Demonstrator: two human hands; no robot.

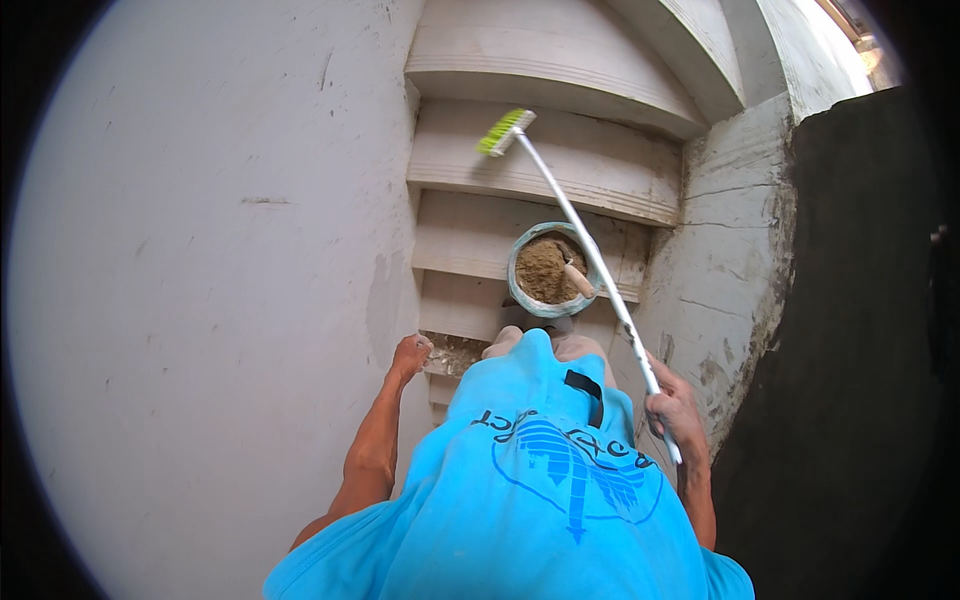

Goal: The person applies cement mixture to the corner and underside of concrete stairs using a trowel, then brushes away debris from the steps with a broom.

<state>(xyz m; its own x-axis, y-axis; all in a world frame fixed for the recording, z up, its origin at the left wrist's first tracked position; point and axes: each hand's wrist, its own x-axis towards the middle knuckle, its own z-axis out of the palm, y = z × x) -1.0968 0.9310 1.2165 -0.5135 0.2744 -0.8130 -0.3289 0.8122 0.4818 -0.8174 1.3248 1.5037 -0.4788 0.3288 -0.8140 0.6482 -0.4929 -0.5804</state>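
Observation:
My right hand (675, 410) grips the white pole of a long broom (580, 245) whose green brush head (503, 131) rests on a white stair step several steps below me. My left hand (410, 355) hangs by my side near the left wall, fingers curled, with nothing visible in it. A round grey bucket (520, 270) filled with brown sandy mortar stands on a step just below my feet, with a wooden tool handle (577, 279) sticking out of it. My blue shirt (540, 480) hides my legs and the nearest steps.
White concrete stairs (540, 170) descend ahead between a large plastered wall (220, 260) on the left and a cracked white side wall (730, 230) on the right. A dark surface (860, 320) fills the right side. Debris lies on the step by my left hand.

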